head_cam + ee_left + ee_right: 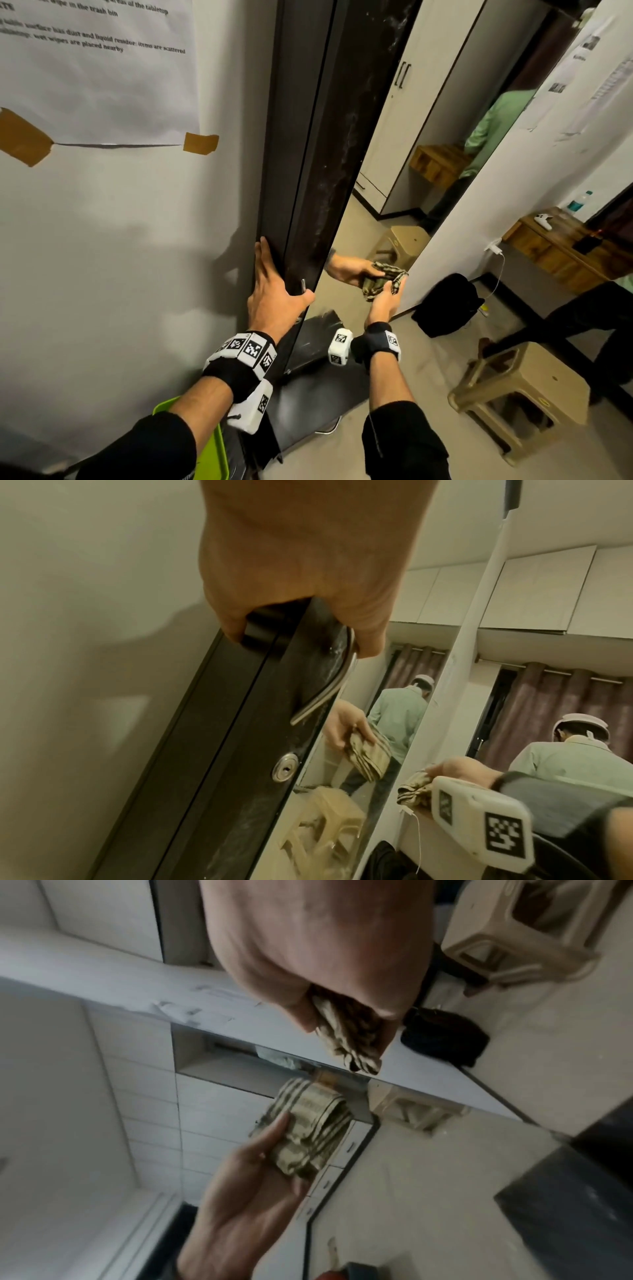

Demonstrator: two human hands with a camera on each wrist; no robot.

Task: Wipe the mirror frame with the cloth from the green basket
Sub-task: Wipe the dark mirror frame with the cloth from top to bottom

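Cloth (397, 279) bunched up in right hand (383, 301), fingers curled round it, pressed near the mirror's right edge, probably starting on that side. Left hand (274, 294) gripping the dark mirror frame (329, 171), fingers behind and thumb by the handle (329, 680), likely just steadying it. Green basket (212, 445) down below, by the wall.

A dark mirror frame (329, 178) with a matt, dust-streaked surface borders glossy mirror glass (394, 171). A brushed metal handle (329, 685) curves along it. The striped cloth (349, 1031) looks soft, woven and crumpled.
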